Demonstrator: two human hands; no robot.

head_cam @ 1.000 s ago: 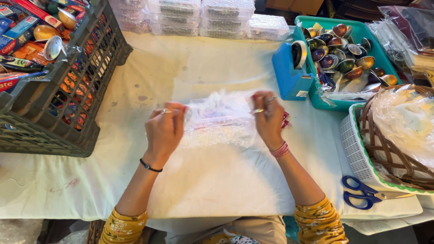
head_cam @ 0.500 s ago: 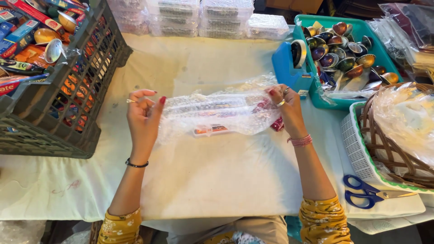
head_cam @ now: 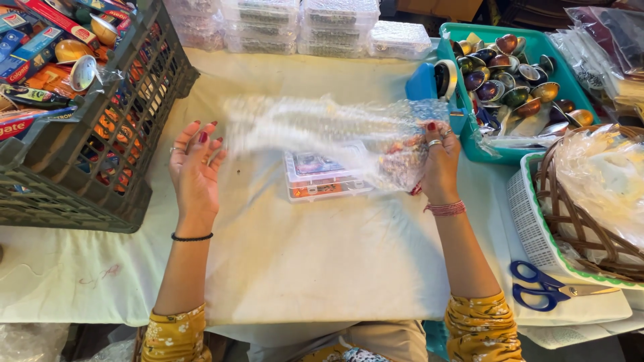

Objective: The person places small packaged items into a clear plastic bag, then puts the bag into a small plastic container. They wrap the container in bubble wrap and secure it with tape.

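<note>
**Wrap pulled wide, left hand lets go**

Half a second ago both hands gripped the ends of the clear bubble wrap point(head_cam: 335, 131) over the middle of the frame. Now the left hand point(head_cam: 196, 167) has come off it and stands apart at centre left, palm in, its grip spread wide and holding nothing. The right hand point(head_cam: 436, 164) alone keeps the sheet, its grip pinching the bunched right end. The wrap streams leftward, blurred with motion, lifted above the desk point(head_cam: 315, 261). A small flat clear-lidded box point(head_cam: 325, 174), earlier covered by the sheet, now lies exposed beneath it. By my reading, the sheet is being opened out over the box.
</note>
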